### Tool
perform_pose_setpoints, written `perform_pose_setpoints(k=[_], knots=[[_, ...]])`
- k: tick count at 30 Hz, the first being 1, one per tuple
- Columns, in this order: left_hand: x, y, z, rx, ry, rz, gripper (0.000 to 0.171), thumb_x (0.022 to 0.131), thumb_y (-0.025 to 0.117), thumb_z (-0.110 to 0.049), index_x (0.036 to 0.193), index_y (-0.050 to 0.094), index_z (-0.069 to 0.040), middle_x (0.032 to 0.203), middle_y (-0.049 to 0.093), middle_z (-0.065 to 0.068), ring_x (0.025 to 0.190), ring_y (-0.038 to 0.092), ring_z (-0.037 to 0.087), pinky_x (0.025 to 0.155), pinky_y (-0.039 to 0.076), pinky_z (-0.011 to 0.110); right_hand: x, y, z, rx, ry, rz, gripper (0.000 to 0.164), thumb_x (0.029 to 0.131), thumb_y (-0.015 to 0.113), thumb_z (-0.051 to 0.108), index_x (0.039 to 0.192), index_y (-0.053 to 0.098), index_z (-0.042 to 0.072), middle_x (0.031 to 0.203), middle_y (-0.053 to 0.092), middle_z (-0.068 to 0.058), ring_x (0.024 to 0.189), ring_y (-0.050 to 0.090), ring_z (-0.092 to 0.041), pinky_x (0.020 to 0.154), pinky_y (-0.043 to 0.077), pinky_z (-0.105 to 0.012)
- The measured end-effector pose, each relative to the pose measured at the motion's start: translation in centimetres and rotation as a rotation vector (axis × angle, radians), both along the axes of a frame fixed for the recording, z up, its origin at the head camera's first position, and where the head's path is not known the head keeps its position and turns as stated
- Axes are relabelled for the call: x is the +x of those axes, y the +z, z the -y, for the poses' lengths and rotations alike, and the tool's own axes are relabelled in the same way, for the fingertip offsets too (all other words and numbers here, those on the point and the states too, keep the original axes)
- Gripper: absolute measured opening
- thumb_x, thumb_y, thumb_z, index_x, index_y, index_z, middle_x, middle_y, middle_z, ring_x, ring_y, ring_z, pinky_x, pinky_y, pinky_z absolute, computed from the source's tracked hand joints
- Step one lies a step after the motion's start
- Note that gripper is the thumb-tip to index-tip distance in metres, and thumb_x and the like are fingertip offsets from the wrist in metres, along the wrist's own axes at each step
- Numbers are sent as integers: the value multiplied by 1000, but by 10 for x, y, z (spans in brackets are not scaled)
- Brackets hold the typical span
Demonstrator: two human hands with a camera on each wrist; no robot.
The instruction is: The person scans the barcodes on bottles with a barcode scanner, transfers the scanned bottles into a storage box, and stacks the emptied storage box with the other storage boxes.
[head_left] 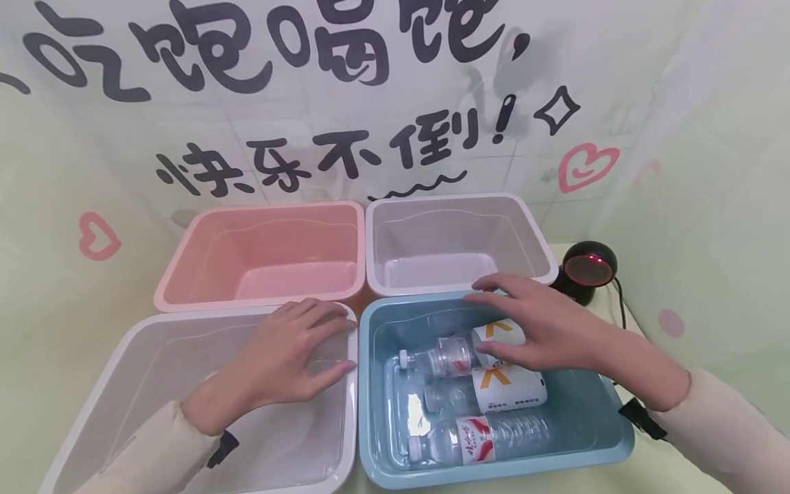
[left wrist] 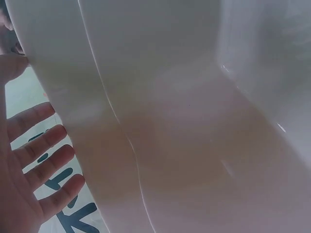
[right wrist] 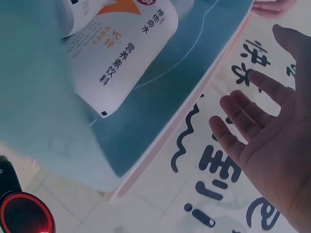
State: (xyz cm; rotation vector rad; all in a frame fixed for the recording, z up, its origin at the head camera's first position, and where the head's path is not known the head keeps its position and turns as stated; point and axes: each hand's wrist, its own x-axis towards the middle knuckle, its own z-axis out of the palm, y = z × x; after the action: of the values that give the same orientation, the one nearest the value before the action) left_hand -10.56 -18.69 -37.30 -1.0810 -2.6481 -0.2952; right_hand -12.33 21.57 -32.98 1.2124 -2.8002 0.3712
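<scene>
My left hand (head_left: 284, 357) hovers over the front-left whitish tub (head_left: 123, 363), its fingers extended toward the tub's right rim and holding nothing. Above the blue tub (head_left: 385, 473) my right hand (head_left: 540, 319) is spread, also with nothing in it. Several clear plastic bottles lie on their sides in that tub. One bottle (head_left: 476, 440) with a red and white label is nearest the front. Behind it lies a bottle with a white and orange label (head_left: 512, 388). A similar label (head_left: 494, 336) is partly covered by my right hand. In the right wrist view, Chinese print shows on a white label (right wrist: 116, 53).
A pink tub (head_left: 296, 278) and a pale grey-lilac tub (head_left: 438, 271) stand behind the front pair, rims close together. A black device with a red-lit round head (head_left: 589, 264) and a cable stands at the right. Behind hangs a translucent sheet with black lettering (head_left: 345, 154).
</scene>
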Motion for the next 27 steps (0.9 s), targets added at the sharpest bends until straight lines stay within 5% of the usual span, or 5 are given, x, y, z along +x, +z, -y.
perform_pose_setpoints(k=[14, 27], knots=[[0, -1, 1, -13, -3, -7, 55, 89, 72, -61, 130, 74, -24, 135, 69, -3, 128, 63, 22, 111, 54, 50, -2, -13, 30, 102, 128, 63, 55, 95, 73, 52, 139, 68, 19, 132, 68, -1, 116, 69, -18, 98, 62, -42], [1, -2, 1, -6, 6, 7, 55, 90, 71, -61, 131, 73, -24, 137, 68, -2, 131, 61, 23, 113, 52, 52, -3, -35, 38, 215, 127, 141, 60, 92, 78, 46, 143, 65, 18, 134, 70, -4, 120, 68, -22, 100, 61, -48]])
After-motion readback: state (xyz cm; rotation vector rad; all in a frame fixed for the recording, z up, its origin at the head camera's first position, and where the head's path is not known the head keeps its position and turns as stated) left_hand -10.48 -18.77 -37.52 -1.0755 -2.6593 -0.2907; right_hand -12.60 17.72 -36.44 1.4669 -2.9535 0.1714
